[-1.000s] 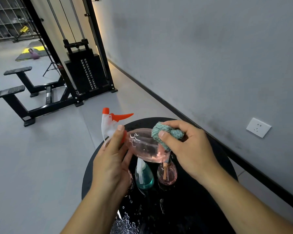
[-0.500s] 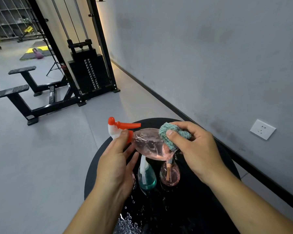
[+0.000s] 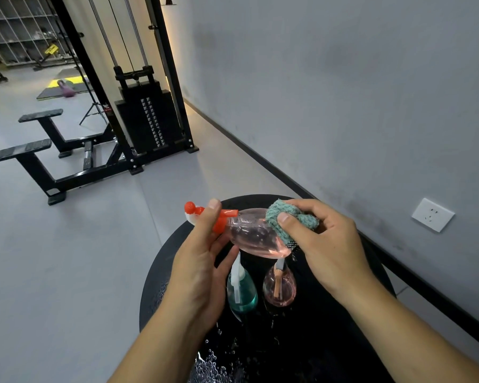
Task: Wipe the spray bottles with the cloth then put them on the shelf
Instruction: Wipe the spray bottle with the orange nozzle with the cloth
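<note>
Pink-tinted spray bottle [image 3: 253, 236] lies sideways above the round black table [image 3: 343, 335], its neck gripped by the left hand [image 3: 198, 275]. The right hand [image 3: 327, 244] pinches a bunched teal cloth [image 3: 289, 219] against its body. Below stand a teal spray bottle [image 3: 242, 295] and a small pink bottle [image 3: 280, 287].

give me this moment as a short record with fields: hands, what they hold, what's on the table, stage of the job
left hand: left hand grips the neck of the clear pink spray bottle with orange trigger, held on its side above the table
right hand: right hand pinches the bunched teal cloth against that bottle's body
on table: teal spray bottle with white pump and small round pink bottle stand side by side on the round black table
table surface: water droplets near the front edge
stage: wiping the first bottle; none shelved yet
</note>
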`<state>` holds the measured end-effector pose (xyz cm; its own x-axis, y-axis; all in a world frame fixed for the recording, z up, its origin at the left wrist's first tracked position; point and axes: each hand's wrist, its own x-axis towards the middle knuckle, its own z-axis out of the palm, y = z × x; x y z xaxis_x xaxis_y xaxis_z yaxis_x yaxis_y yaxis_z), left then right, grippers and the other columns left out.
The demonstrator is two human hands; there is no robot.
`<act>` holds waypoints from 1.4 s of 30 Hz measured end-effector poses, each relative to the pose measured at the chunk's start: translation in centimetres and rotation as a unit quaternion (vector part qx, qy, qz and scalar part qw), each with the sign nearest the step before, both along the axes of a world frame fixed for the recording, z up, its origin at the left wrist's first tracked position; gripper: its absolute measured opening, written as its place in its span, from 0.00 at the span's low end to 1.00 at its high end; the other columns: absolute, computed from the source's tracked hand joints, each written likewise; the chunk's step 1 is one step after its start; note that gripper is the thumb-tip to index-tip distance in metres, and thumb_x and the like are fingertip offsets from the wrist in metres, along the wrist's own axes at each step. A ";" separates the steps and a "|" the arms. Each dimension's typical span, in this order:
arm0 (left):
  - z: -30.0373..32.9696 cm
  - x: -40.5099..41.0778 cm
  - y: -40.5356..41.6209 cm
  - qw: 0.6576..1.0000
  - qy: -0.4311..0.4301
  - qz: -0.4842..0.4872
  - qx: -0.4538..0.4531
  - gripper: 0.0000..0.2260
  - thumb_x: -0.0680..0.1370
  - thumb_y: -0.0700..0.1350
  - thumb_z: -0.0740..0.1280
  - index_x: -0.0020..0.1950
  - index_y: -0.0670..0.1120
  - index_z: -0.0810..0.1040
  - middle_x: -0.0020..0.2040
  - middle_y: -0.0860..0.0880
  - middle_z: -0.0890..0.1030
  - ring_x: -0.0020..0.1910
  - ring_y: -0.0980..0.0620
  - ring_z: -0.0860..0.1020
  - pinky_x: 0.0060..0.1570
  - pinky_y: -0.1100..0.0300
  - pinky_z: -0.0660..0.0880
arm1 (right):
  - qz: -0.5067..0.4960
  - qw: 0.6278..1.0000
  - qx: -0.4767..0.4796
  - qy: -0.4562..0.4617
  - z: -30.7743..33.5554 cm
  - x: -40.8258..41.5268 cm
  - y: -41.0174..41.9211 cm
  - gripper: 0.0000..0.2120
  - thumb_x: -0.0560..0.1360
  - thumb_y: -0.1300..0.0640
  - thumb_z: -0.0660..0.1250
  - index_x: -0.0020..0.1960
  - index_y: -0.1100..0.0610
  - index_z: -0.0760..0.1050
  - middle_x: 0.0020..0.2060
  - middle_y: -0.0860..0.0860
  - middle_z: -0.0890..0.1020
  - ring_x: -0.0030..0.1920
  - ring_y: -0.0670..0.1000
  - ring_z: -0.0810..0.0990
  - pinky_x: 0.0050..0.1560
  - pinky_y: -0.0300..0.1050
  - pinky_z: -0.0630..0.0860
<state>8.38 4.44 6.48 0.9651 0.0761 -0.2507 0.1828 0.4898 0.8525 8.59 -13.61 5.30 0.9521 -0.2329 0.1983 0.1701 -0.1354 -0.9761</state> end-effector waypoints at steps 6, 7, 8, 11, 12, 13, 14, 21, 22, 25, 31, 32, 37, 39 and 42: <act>0.1 0.0 0.0 0.999 0.020 0.016 -0.021 0.14 0.78 0.56 0.73 0.39 0.49 0.89 0.54 0.45 0.89 0.62 0.47 0.86 0.65 0.47 0.80 | -0.009 1.000 0.011 -0.007 0.0 -0.2 0.0 0.07 0.77 0.57 0.74 0.54 0.47 0.85 0.45 0.42 0.88 0.45 0.42 0.87 0.41 0.36 0.81; -0.1 0.1 0.0 0.999 0.023 0.020 -0.016 0.13 0.79 0.55 0.73 0.41 0.48 0.88 0.53 0.45 0.88 0.62 0.47 0.86 0.64 0.46 0.81 | -0.007 1.000 0.012 -0.006 0.0 -0.2 0.0 0.07 0.77 0.57 0.74 0.54 0.47 0.85 0.45 0.42 0.88 0.45 0.42 0.87 0.41 0.36 0.82; -0.2 0.2 0.0 0.999 0.026 0.023 -0.011 0.12 0.80 0.55 0.72 0.44 0.47 0.86 0.53 0.45 0.88 0.62 0.47 0.86 0.63 0.43 0.82 | -0.002 1.000 0.013 -0.005 0.0 -0.2 0.1 0.07 0.77 0.57 0.74 0.53 0.47 0.85 0.45 0.42 0.88 0.45 0.43 0.87 0.42 0.37 0.82; -0.2 0.5 0.0 0.999 0.028 0.030 -0.016 0.09 0.80 0.50 0.70 0.53 0.44 0.78 0.51 0.44 0.85 0.59 0.45 0.86 0.58 0.37 0.84 | 0.010 1.000 0.006 -0.008 -0.1 -0.3 0.3 0.08 0.77 0.57 0.74 0.53 0.46 0.85 0.46 0.42 0.87 0.47 0.43 0.86 0.44 0.37 0.83; -0.2 0.5 0.1 0.999 0.022 0.029 -0.022 0.08 0.80 0.48 0.69 0.55 0.44 0.77 0.51 0.43 0.85 0.60 0.42 0.86 0.57 0.36 0.84 | 0.012 1.000 0.003 -0.011 0.0 -0.3 0.3 0.08 0.77 0.58 0.74 0.53 0.46 0.85 0.46 0.42 0.87 0.47 0.43 0.86 0.44 0.37 0.82; -0.2 0.6 0.2 0.999 0.016 0.025 -0.025 0.08 0.81 0.47 0.68 0.55 0.43 0.77 0.52 0.42 0.85 0.62 0.41 0.86 0.58 0.36 0.84 | 0.013 1.000 0.002 -0.013 0.0 -0.3 0.3 0.08 0.77 0.58 0.74 0.53 0.46 0.85 0.46 0.42 0.87 0.48 0.43 0.86 0.45 0.37 0.82; -0.2 0.6 0.3 0.999 0.009 0.018 -0.027 0.08 0.81 0.46 0.67 0.55 0.42 0.78 0.54 0.41 0.85 0.64 0.40 0.85 0.60 0.36 0.83 | 0.013 1.000 0.004 -0.013 0.1 -0.2 0.2 0.08 0.78 0.57 0.74 0.53 0.47 0.85 0.46 0.42 0.87 0.48 0.43 0.86 0.45 0.38 0.83; -0.3 0.5 0.3 0.998 -0.024 -0.013 -0.058 0.08 0.85 0.46 0.65 0.53 0.43 0.80 0.58 0.40 0.87 0.64 0.40 0.85 0.65 0.35 0.79 | -0.016 0.999 0.032 -0.018 0.3 0.0 -0.3 0.07 0.77 0.56 0.74 0.53 0.46 0.85 0.46 0.43 0.88 0.46 0.43 0.86 0.43 0.36 0.81; -0.4 0.6 0.3 0.998 -0.025 -0.010 -0.049 0.07 0.84 0.45 0.64 0.51 0.43 0.80 0.57 0.40 0.87 0.64 0.39 0.85 0.65 0.35 0.79 | -0.014 0.999 0.028 -0.019 0.3 -0.1 -0.2 0.07 0.77 0.56 0.74 0.53 0.46 0.85 0.46 0.43 0.88 0.46 0.42 0.86 0.43 0.36 0.81; -0.7 0.8 0.3 1.000 -0.016 0.011 -0.018 0.09 0.83 0.41 0.63 0.45 0.44 0.79 0.54 0.39 0.86 0.64 0.37 0.85 0.63 0.34 0.81 | -0.004 1.000 0.018 -0.018 0.1 -0.3 -0.1 0.07 0.77 0.56 0.74 0.53 0.46 0.85 0.46 0.42 0.87 0.47 0.42 0.86 0.44 0.37 0.82; -0.6 0.8 -0.1 0.999 -0.005 0.033 0.033 0.11 0.87 0.46 0.63 0.50 0.42 0.80 0.52 0.42 0.89 0.57 0.45 0.88 0.61 0.39 0.83 | -0.010 1.000 -0.010 -0.009 -0.2 0.0 0.0 0.07 0.77 0.55 0.74 0.53 0.45 0.85 0.46 0.40 0.87 0.47 0.42 0.86 0.48 0.41 0.84; -0.6 0.7 -0.2 0.999 -0.011 0.029 0.039 0.11 0.86 0.47 0.64 0.51 0.42 0.81 0.53 0.42 0.89 0.58 0.46 0.88 0.62 0.39 0.83 | -0.016 1.000 -0.019 -0.005 -0.3 0.1 -0.1 0.07 0.77 0.54 0.74 0.53 0.44 0.85 0.46 0.40 0.87 0.47 0.41 0.86 0.49 0.41 0.84; -0.8 0.5 -0.8 0.998 -0.040 0.005 0.042 0.17 0.82 0.53 0.70 0.61 0.39 0.82 0.59 0.43 0.88 0.62 0.46 0.86 0.62 0.43 0.83 | -0.036 0.987 -0.146 -0.054 -0.5 -0.2 0.0 0.09 0.78 0.57 0.74 0.55 0.46 0.84 0.51 0.40 0.83 0.51 0.36 0.81 0.45 0.28 0.78; -0.9 0.4 -0.9 0.998 -0.047 -0.004 0.040 0.16 0.79 0.53 0.72 0.60 0.42 0.82 0.59 0.44 0.88 0.62 0.46 0.86 0.59 0.45 0.84 | -0.031 0.979 -0.184 -0.080 -0.4 -0.5 0.4 0.10 0.77 0.58 0.74 0.57 0.47 0.84 0.52 0.39 0.81 0.52 0.36 0.80 0.46 0.26 0.76; -1.1 0.2 -1.0 0.998 -0.047 -0.017 0.031 0.15 0.76 0.51 0.75 0.58 0.44 0.82 0.59 0.43 0.88 0.63 0.45 0.86 0.61 0.43 0.84 | 0.006 0.965 -0.242 -0.098 -0.4 -0.8 1.2 0.12 0.76 0.55 0.75 0.59 0.45 0.83 0.54 0.37 0.78 0.53 0.41 0.80 0.52 0.36 0.79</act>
<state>8.56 3.45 5.34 0.9863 0.0548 -0.1553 0.1170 0.4307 0.8949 7.76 -12.40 4.89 0.8872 -0.0563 0.4580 0.3501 -0.5644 -0.7476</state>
